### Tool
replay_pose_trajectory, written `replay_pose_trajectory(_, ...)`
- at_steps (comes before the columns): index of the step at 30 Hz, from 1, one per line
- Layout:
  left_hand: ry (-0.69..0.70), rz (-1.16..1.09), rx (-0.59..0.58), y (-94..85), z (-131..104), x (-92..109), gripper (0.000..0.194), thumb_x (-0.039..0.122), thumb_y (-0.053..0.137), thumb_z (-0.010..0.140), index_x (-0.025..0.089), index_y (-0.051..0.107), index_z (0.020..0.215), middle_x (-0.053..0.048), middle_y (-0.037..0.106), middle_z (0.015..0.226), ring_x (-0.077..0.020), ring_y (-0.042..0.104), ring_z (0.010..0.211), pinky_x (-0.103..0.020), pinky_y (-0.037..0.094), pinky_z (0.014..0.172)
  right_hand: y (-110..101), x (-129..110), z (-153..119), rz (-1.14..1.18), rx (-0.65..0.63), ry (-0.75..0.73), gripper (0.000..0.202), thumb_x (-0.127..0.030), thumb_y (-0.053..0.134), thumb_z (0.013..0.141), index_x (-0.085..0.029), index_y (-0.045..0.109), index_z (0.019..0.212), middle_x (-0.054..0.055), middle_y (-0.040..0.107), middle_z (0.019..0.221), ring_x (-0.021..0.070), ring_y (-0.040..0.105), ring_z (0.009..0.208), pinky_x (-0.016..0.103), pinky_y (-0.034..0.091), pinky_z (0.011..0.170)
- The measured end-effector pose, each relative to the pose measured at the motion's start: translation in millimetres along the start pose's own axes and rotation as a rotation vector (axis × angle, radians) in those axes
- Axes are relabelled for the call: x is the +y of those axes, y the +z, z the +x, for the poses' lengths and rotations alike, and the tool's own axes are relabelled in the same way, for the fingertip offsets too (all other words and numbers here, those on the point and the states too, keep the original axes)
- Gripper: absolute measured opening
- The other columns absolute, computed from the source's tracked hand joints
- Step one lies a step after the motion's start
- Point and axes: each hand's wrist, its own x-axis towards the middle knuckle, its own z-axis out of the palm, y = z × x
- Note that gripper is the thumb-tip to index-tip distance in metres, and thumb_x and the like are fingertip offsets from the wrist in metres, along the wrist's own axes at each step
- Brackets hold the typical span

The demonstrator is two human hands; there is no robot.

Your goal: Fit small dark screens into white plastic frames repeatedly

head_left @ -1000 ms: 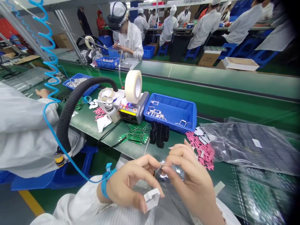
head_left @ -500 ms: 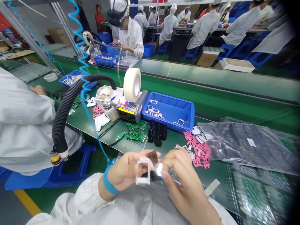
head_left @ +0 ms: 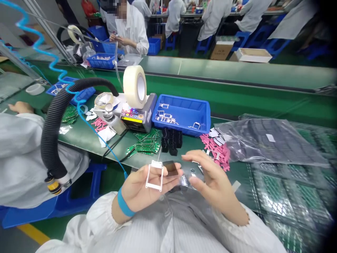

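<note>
Holds the left hand [head_left: 140, 189] palm-up, with the thumb folded over and the fingers [head_left: 170, 181] stretched toward the right hand [head_left: 214, 181]. Curves the right fingers [head_left: 201, 160] loosely, apart from the thumb. Angles both forearms [head_left: 235, 211] inward before the torso [head_left: 168, 233].

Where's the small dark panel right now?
In the head view, the small dark panel is below centre, held in the person's left hand, just right of the white frame and left of the right hand.

White open frame [head_left: 154, 186], slightly tilted, dark flat panel [head_left: 172, 168] beside, both in left hand [head_left: 140, 188]
</note>
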Motion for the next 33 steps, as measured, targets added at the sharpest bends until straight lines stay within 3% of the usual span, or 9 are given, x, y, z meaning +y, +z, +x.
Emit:
replay_pose_trajectory(5,-0.005,0.066,0.039,3.9,-1,1,0.032,0.039,0.065,0.075,0.010,0.072,0.086,-0.012,0.069,0.110,-0.0262,0.055,0.114,-0.038,0.031,0.107,4,-7,20,0.047,-0.125,-0.099,0.026,-0.027,0.061,0.081,-0.024,0.059,0.106,0.005,0.060,0.097,0.0201,0.056,0.093,0.036,0.046,0.080)
replay_pose_trajectory(10,0.070,0.155,0.115,-4.2,1,1,0.034,0.041,0.071,0.068,0.013,0.070,0.088,-0.012,0.066,0.112,-0.0276,0.056,0.111,-0.044,0.033,0.103,3,-10,24,-0.081,0.028,-0.159,0.020,-0.027,0.060,0.080,-0.023,0.058,0.100,0.005,0.058,0.089,0.0209,0.056,0.086,0.040,0.045,0.077)
replay_pose_trajectory(13,0.131,0.268,0.186,-10.4,4,-3,0.042,0.044,0.071,0.067,0.015,0.068,0.097,-0.010,0.069,0.098,-0.0237,0.061,0.095,-0.040,0.042,0.091,1,-24,26,-0.318,0.099,-0.286,0.020,-0.029,0.063,0.078,-0.024,0.057,0.097,0.004,0.058,0.085,0.0227,0.054,0.087,0.051,0.037,0.089)
replay_pose_trajectory(18,0.189,0.415,0.177,-15.1,7,-6,0.042,0.049,0.073,0.063,0.015,0.071,0.088,-0.005,0.067,0.076,-0.0160,0.060,0.072,-0.027,0.044,0.068,5,-40,27,-0.537,0.008,-0.403,0.020,-0.027,0.065,0.074,-0.023,0.059,0.092,0.002,0.063,0.081,0.0267,0.052,0.096,0.065,0.012,0.102)
replay_pose_trajectory(22,0.195,0.480,0.121,-15.2,8,-4,0.045,0.054,0.073,0.059,0.015,0.071,0.080,-0.003,0.064,0.068,-0.0142,0.058,0.064,-0.026,0.043,0.062,7,-41,26,-0.523,-0.046,-0.442,0.024,-0.024,0.064,0.074,-0.022,0.059,0.097,0.002,0.063,0.082,0.0259,0.052,0.098,0.064,0.012,0.103)
replay_pose_trajectory(25,0.287,0.465,0.161,-14.4,9,-6,0.044,0.053,0.074,0.058,0.017,0.071,0.084,-0.003,0.067,0.073,-0.0163,0.060,0.069,-0.029,0.045,0.068,12,-42,25,-0.549,-0.013,-0.440,0.028,-0.019,0.058,0.079,-0.021,0.058,0.108,0.005,0.065,0.092,0.0253,0.051,0.099,0.064,0.014,0.103)
replay_pose_trajectory(28,0.376,0.353,0.279,-14.8,12,-12,0.041,0.046,0.075,0.061,0.021,0.070,0.094,-0.003,0.071,0.088,-0.0195,0.062,0.086,-0.033,0.045,0.082,20,-43,24,-0.644,-0.073,-0.372,0.044,-0.036,0.058,0.082,-0.016,0.053,0.121,0.015,0.057,0.122,0.0331,0.045,0.114,0.067,0.016,0.101)
replay_pose_trajectory(31,0.335,0.222,0.385,-17.9,17,-20,0.034,0.043,0.072,0.067,0.024,0.070,0.095,-0.003,0.071,0.100,-0.0203,0.060,0.098,-0.034,0.045,0.088,21,-44,24,-0.749,-0.244,-0.251,0.083,-0.062,0.061,0.071,-0.011,0.043,0.133,0.022,0.035,0.143,0.0438,0.026,0.130,0.071,0.014,0.100)
replay_pose_trajectory(33,0.278,0.166,0.408,-21.2,22,-25,0.030,0.041,0.069,0.071,0.026,0.070,0.097,-0.002,0.070,0.105,-0.0204,0.059,0.103,-0.035,0.044,0.092,14,-45,24,-0.754,-0.343,-0.195,0.092,-0.069,0.055,0.070,-0.009,0.037,0.137,0.024,0.026,0.147,0.0456,0.019,0.133,0.070,0.016,0.100)
